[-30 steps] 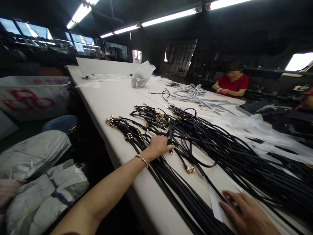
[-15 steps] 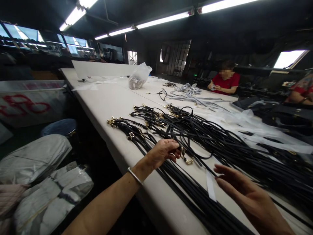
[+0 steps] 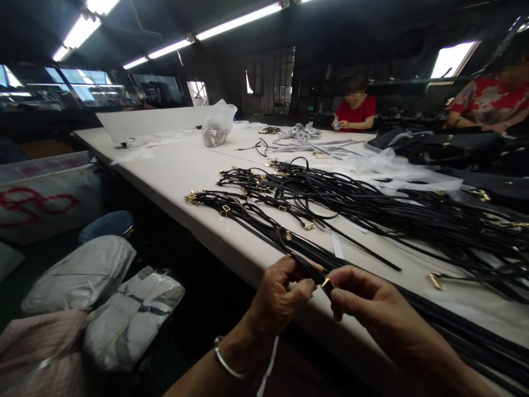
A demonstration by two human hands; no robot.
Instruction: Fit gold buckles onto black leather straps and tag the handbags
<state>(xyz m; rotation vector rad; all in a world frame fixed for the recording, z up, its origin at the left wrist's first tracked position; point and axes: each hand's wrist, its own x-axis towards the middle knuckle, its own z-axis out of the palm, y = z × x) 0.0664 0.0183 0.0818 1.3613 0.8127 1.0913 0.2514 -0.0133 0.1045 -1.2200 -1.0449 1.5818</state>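
Near the front edge of the table, my left hand [image 3: 276,298] pinches a narrow black strap [image 3: 306,266]. Close beside it, my right hand [image 3: 372,303] is closed on the gold metal buckle [image 3: 327,283] at the strap's end. Fingertips hide part of the buckle. Just beyond my hands lies a bundle of long black straps [image 3: 264,227] with gold clasps [image 3: 195,197] at the far end. Another strap with a gold clip [image 3: 309,226] lies behind it. A bigger heap of black straps [image 3: 355,198] spreads to the right.
The pale table [image 3: 165,171] bears a plastic bag [image 3: 217,124] and grey straps [image 3: 306,132] farther back. Clear plastic sheeting [image 3: 397,171] and black bags [image 3: 450,146] lie at right. Wrapped bundles [image 3: 136,320] stand left below the edge. Two people in red sit across.
My hands have come together near the table's front edge, gripping a strap and its buckle. The strap end with the clip has left my left hand. The view has turned right.
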